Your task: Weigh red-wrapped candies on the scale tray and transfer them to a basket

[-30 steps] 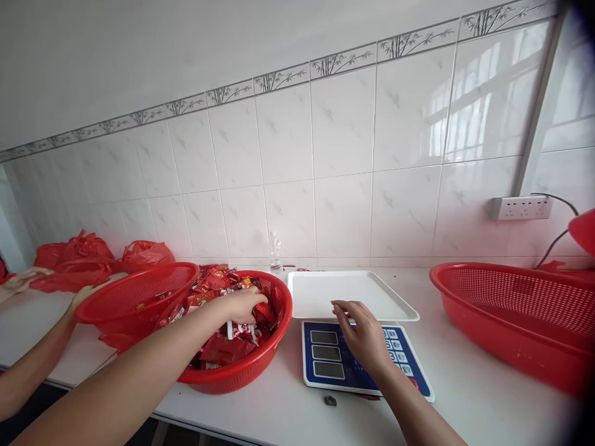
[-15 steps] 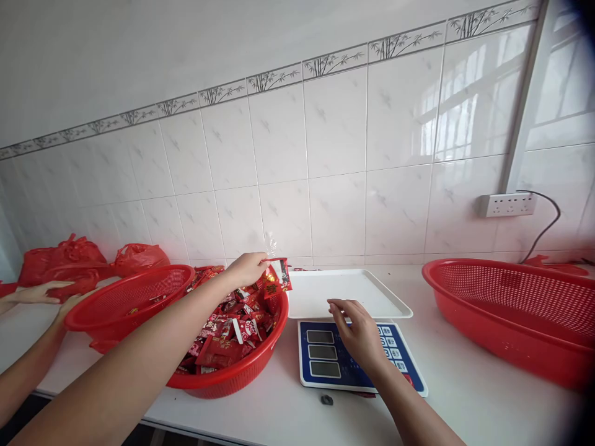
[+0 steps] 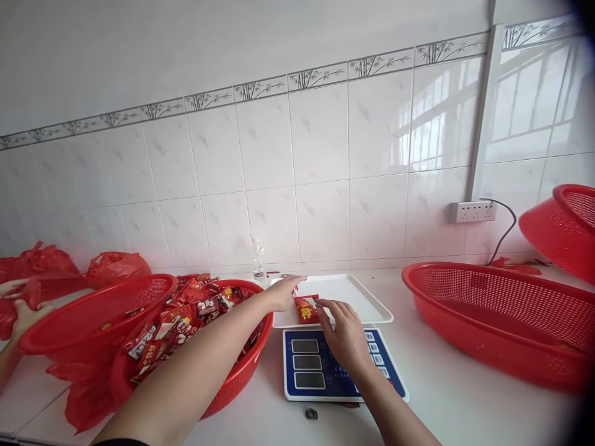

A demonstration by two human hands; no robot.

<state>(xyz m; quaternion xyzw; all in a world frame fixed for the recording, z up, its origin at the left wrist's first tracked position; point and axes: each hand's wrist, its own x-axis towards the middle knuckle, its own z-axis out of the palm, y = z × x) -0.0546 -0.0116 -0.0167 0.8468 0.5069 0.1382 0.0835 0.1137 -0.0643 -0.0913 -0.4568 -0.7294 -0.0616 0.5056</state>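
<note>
My left hand (image 3: 281,293) reaches over the white tray (image 3: 367,303) of the scale. Its fingers point right, and a small red-and-white bit of wrapper shows at their tips. A red packet with gold lettering (image 3: 307,310) is at the tray's left front. The fingertips of my right hand (image 3: 344,331) are closed at this packet's right corner, above the scale's blue panel (image 3: 334,378). Beneath my left forearm stands a red basket (image 3: 251,365) full of small red wrapped packets (image 3: 186,316).
Red baskets stand at left (image 3: 51,341) and right (image 3: 469,341). Another red basket (image 3: 553,229) is raised at far right. A person's hands (image 3: 23,313) grip a red bag at far left. Against the wall stands a clear bottle (image 3: 259,263). A small dark object (image 3: 311,413) lies before the scale.
My left hand has moved from above the full basket to the tray, bringing red packets over. My right hand has met one there. The view has turned right; a raised basket has appeared.
</note>
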